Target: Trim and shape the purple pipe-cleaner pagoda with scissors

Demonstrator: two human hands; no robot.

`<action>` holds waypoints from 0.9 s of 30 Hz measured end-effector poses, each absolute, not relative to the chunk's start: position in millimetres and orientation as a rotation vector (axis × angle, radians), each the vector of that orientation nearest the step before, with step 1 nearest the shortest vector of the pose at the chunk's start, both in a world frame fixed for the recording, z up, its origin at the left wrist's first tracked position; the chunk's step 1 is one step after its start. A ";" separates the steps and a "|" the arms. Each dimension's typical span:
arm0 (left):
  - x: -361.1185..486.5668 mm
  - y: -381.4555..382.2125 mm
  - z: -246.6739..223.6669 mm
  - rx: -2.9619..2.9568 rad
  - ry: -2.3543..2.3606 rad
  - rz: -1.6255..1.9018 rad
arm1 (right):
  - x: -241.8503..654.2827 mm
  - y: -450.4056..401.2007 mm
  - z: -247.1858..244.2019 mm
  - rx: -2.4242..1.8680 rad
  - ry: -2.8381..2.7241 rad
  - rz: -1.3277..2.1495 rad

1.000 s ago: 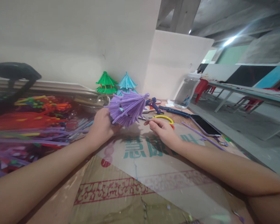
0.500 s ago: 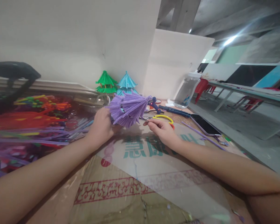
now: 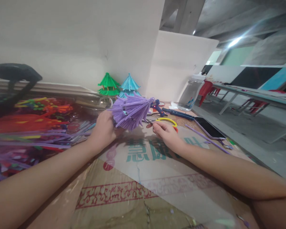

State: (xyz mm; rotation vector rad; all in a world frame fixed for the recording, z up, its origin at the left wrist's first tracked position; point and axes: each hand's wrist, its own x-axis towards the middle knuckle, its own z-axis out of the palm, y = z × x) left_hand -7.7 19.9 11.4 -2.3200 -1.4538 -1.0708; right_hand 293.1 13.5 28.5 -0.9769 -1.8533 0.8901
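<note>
A purple umbrella-shaped craft of fuzzy pipe cleaners (image 3: 131,111) is tilted on its side above the table, its pointed top toward the right. My left hand (image 3: 105,125) is closed around its underside, and the craft hides some of the fingers. Just right of its rim, my right hand (image 3: 165,132) is closed in a pinch. What lies between those fingertips is too small to make out. Scissors with yellow handles (image 3: 168,120) are right behind my right hand, their blades pointing toward the craft. Behind the craft stand a green tiered craft (image 3: 108,84) and a light blue one (image 3: 130,84).
Bundles of coloured pipe cleaners (image 3: 38,124) fill the left side. A clear bottle (image 3: 189,93), a blue glue gun (image 3: 158,108), a dark blue long-handled tool (image 3: 178,113) and a phone (image 3: 209,128) lie toward the right. A loose purple pipe cleaner (image 3: 206,138) is near the phone.
My right hand has shifted very slightly to the right at the craft's rim. The craft and my left hand are nearly still.
</note>
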 end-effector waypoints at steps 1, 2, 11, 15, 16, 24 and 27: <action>-8.2 20.5 10.6 -2.322 -1.450 -1.071 | 293.1 13.5 28.8 -0.976 -1.855 0.885; -8.7 21.1 9.7 -2.323 -1.448 -1.070 | 293.1 13.5 29.2 -0.977 -1.858 0.877; -9.6 21.6 9.4 -2.323 -1.439 -1.027 | 293.3 14.0 28.6 -0.991 -1.866 0.796; -9.0 21.3 11.2 -2.340 -1.443 -1.032 | 293.7 14.6 28.2 -0.996 -1.869 0.775; -8.9 21.3 11.1 -2.332 -1.442 -1.045 | 293.8 14.5 28.5 -0.995 -1.873 0.764; -9.8 22.5 9.7 -2.327 -1.423 -1.050 | 294.2 14.4 30.3 -0.998 -1.904 0.706; -9.3 22.4 10.5 -2.321 -1.432 -1.071 | 294.2 13.4 31.1 -0.987 -1.906 0.709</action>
